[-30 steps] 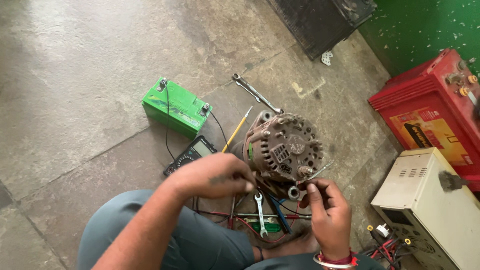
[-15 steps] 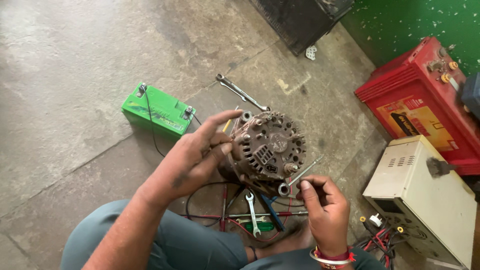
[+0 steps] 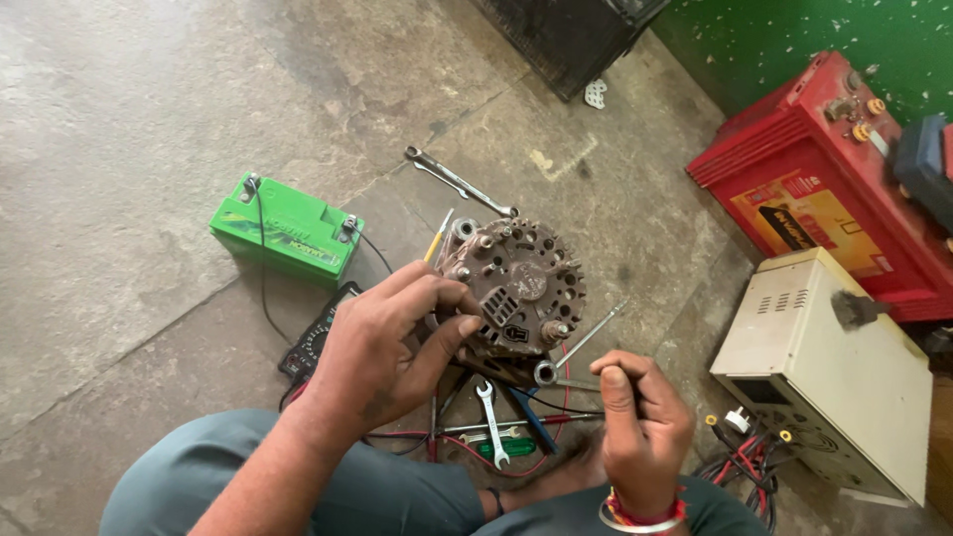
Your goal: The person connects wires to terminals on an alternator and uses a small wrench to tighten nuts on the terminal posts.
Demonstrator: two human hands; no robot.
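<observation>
A grey, ribbed alternator [image 3: 521, 283] stands on the concrete floor in front of my knees. My left hand [image 3: 392, 342] grips its left side, thumb and fingers pressed on the housing. My right hand [image 3: 640, 422] is closed on the shaft of a ring spanner [image 3: 546, 373], whose ring end lies at the alternator's lower right edge. A thin metal rod [image 3: 596, 330] slants on the floor just right of the alternator.
A green battery [image 3: 288, 230] with wires sits to the left, a dark meter [image 3: 316, 342] by it. A long spanner [image 3: 462, 184] lies beyond the alternator. Small spanners [image 3: 491, 422] lie near my legs. A red battery [image 3: 824, 169] and cream box [image 3: 824, 367] stand on the right.
My left hand has moved from above the tools onto the alternator's side and gripped it. My right hand stays low with the spanner. The view has shifted.
</observation>
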